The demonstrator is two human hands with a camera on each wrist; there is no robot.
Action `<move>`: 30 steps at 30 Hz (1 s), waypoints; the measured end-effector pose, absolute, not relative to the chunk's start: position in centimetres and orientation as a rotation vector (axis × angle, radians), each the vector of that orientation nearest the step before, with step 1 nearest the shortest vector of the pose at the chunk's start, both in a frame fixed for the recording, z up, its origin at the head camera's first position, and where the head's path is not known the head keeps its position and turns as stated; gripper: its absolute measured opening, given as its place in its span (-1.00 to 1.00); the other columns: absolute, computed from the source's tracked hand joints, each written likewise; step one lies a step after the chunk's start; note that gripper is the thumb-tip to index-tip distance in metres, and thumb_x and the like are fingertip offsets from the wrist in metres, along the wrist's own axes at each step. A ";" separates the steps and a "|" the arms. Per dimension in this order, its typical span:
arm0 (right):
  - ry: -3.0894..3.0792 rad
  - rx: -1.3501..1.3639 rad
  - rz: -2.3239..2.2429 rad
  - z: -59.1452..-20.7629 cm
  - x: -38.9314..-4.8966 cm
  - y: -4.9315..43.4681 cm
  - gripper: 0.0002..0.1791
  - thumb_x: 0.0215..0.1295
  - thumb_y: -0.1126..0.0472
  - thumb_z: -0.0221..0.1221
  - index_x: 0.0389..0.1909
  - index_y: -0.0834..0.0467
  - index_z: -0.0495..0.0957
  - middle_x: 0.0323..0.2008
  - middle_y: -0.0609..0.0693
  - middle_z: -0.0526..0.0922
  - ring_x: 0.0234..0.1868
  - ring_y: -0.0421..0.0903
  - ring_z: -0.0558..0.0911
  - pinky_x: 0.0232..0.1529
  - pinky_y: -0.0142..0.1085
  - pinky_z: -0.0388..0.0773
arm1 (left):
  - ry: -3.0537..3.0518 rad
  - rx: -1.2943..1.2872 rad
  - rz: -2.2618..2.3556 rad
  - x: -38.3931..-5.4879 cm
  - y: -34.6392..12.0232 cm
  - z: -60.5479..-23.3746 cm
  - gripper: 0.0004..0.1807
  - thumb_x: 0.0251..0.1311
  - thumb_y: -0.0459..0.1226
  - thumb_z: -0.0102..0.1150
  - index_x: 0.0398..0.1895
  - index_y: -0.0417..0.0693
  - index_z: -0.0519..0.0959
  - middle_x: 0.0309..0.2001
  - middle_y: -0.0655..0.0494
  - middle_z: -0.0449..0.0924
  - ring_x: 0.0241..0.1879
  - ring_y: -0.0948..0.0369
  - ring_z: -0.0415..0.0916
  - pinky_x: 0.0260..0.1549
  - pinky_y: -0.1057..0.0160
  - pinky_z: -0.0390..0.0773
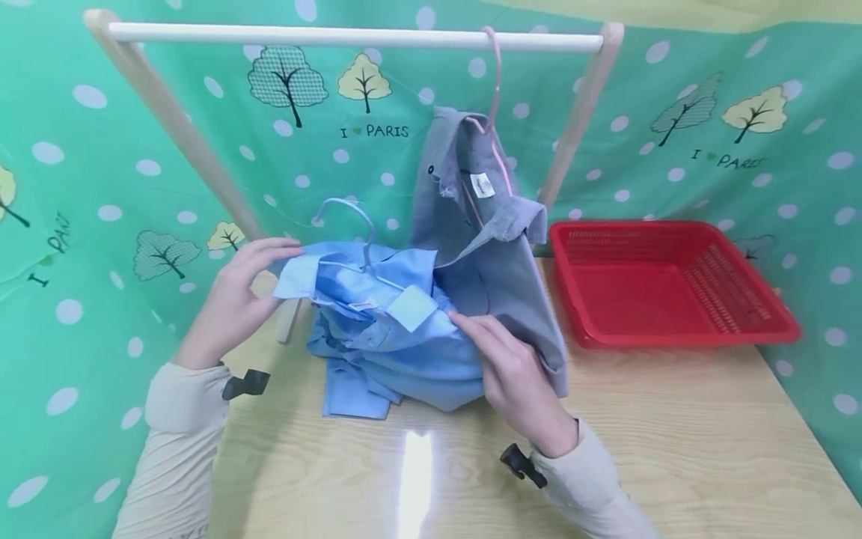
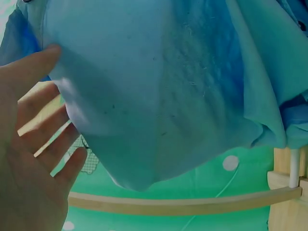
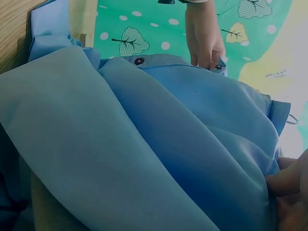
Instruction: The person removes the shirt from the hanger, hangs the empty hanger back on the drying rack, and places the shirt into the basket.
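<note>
A light blue shirt point(image 1: 404, 352) is held up over the table, with a pale blue hanger point(image 1: 369, 224) inside its neck and the hook standing free above the collar. My left hand point(image 1: 236, 299) pinches the shirt's left edge beside the collar; in the left wrist view the thumb point(image 2: 41, 60) lies on the cloth with the other fingers behind it. On the opposite side my right hand point(image 1: 515, 378) grips the shirt near the shoulder, its fingertips point(image 3: 284, 183) pinching the fabric in the right wrist view. Folds hide most of the hanger's arms.
Just behind, a grey shirt point(image 1: 481, 277) hangs by a pink hanger point(image 1: 497, 82) from the white rail point(image 1: 337, 35) of a wooden rack. To the right, a red plastic basket point(image 1: 640, 299) stands on the wooden table point(image 1: 673, 449). Green patterned cloth point(image 1: 377, 172) encloses the back and sides.
</note>
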State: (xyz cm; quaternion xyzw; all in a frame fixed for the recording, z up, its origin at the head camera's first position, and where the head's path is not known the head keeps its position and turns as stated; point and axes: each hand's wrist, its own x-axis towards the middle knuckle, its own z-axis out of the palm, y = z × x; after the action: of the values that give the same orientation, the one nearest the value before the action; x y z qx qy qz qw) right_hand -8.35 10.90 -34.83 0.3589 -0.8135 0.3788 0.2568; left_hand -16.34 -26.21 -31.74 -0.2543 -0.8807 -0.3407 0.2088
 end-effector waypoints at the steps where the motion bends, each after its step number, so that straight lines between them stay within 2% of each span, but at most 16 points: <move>1: -2.205 0.980 1.030 -34.8 -8.3 10.8 -0.43 0.28 0.60 -0.07 0.31 0.26 0.43 0.00 0.08 0.62 0.03 -0.06 0.60 0.19 -0.44 0.47 | -2.448 -0.707 -0.947 -16.3 -26.3 -31.8 -0.46 0.07 -0.58 0.31 0.16 -0.14 0.58 0.22 -0.08 0.53 0.31 0.02 0.35 0.31 0.48 0.20; 6: -2.227 1.005 1.071 -34.9 -8.1 10.4 -0.45 0.34 0.57 -0.07 0.32 0.25 0.42 0.02 0.07 0.61 0.06 -0.07 0.59 0.22 -0.43 0.45 | -2.440 -0.690 -0.966 -15.5 -27.2 -31.9 -0.47 0.06 -0.64 0.23 0.11 -0.09 0.63 0.13 -0.03 0.60 0.25 0.36 0.36 0.25 0.54 0.23; 9: -2.232 1.010 1.082 -35.0 -8.0 10.3 -0.49 0.38 0.53 -0.06 0.32 0.25 0.43 0.02 0.07 0.61 0.06 -0.06 0.59 0.23 -0.43 0.45 | -2.424 -0.717 -0.995 -15.2 -27.4 -31.9 -0.41 0.03 -0.69 0.16 0.12 -0.07 0.63 0.13 -0.01 0.61 0.22 0.47 0.35 0.23 0.54 0.26; 16: -2.209 1.012 1.075 -35.0 -8.3 10.5 -0.51 0.39 0.51 -0.06 0.30 0.25 0.45 0.01 0.07 0.62 0.05 -0.06 0.60 0.22 -0.44 0.45 | -2.365 -0.816 -1.100 -15.3 -26.7 -31.7 -0.50 0.07 -0.64 0.26 0.07 -0.07 0.66 0.06 0.02 0.66 0.13 0.47 0.47 0.08 0.53 0.41; 23: -2.223 0.990 1.055 -34.9 -8.4 10.9 -0.47 0.31 0.56 0.03 0.29 0.23 0.47 0.00 0.05 0.62 0.02 -0.08 0.59 0.20 -0.47 0.45 | -2.317 -0.833 -1.161 -15.8 -26.0 -32.0 -0.59 0.05 -0.67 0.24 -0.06 -0.16 0.71 -0.01 -0.06 0.69 0.13 0.45 0.49 0.16 0.49 0.42; 30: -2.230 0.973 1.048 -35.0 -8.4 11.0 -0.47 0.32 0.54 0.01 0.29 0.21 0.47 0.00 0.04 0.62 0.01 -0.09 0.59 0.19 -0.48 0.45 | -2.317 -0.791 -1.156 -15.8 -25.5 -32.1 -0.66 0.08 -0.64 0.27 -0.12 -0.19 0.72 -0.11 -0.07 0.72 0.06 0.50 0.53 -0.02 0.55 0.52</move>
State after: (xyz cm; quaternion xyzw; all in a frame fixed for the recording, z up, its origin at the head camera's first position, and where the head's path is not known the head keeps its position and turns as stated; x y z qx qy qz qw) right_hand -8.43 10.95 -35.02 0.3562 -0.8163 0.3838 0.2438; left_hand -15.83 -25.49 -32.08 -0.2852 -0.8357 -0.4168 0.2156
